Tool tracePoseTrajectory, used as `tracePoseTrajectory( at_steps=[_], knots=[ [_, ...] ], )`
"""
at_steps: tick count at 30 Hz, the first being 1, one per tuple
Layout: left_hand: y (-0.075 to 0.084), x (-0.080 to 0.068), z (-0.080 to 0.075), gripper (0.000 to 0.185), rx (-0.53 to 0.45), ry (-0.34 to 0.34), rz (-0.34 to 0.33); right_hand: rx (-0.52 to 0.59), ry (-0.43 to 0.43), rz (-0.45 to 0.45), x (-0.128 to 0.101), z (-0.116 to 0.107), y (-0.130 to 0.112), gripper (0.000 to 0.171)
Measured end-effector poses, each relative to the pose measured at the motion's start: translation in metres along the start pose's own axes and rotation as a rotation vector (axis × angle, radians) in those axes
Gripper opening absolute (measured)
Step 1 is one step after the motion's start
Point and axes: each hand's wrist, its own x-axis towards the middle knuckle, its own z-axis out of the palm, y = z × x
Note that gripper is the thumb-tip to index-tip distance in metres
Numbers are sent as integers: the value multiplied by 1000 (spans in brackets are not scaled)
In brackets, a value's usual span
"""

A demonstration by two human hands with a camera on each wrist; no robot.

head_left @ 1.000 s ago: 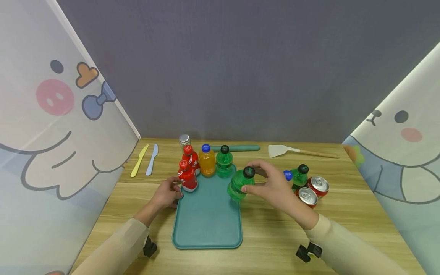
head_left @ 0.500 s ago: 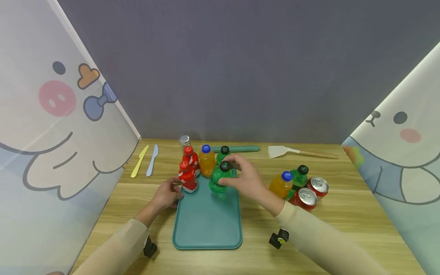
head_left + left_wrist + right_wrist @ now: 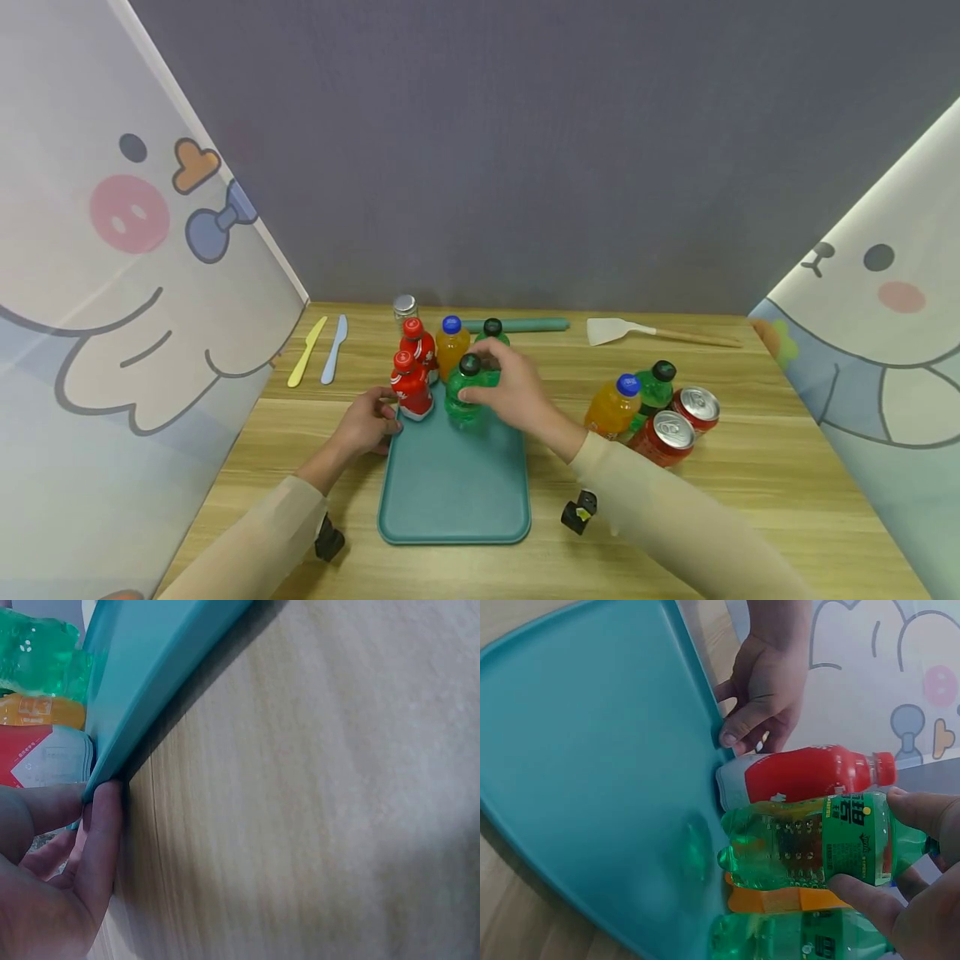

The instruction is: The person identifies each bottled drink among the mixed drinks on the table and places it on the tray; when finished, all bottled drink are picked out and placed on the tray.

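Green bottle point(image 3: 458, 387) upright over the teal tray point(image 3: 454, 492), its upper part pinched between the thumb and fingers of the right hand point(image 3: 517, 392); from where I'm standing I can't tell whether its base touches. The left hand point(image 3: 365, 423) pinches the tray's edge by the front red bottle point(image 3: 412, 390). An orange bottle point(image 3: 451, 344) and a second green bottle point(image 3: 780, 937) stand close behind, and off to the right two cans point(image 3: 663, 443) sit near more bottles point(image 3: 611, 410).

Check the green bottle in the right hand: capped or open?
Capped. The head view shows a black cap on top of the green bottle, which the right hand grips.
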Motion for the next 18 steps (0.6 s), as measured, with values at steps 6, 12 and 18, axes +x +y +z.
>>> tracePoseTrajectory(
  at_steps=[6, 12, 18],
  knots=[
    [0, 0, 1, 54, 1, -2, 3, 12, -3, -7, 6, 11, 1, 49],
    [0, 0, 1, 55, -6, 8, -2, 25, -8, -13, 10, 21, 6, 47],
    [-1, 0, 1, 54, -7, 8, 6, -14, 6, 0, 13, 26, 6, 47]
  ],
)
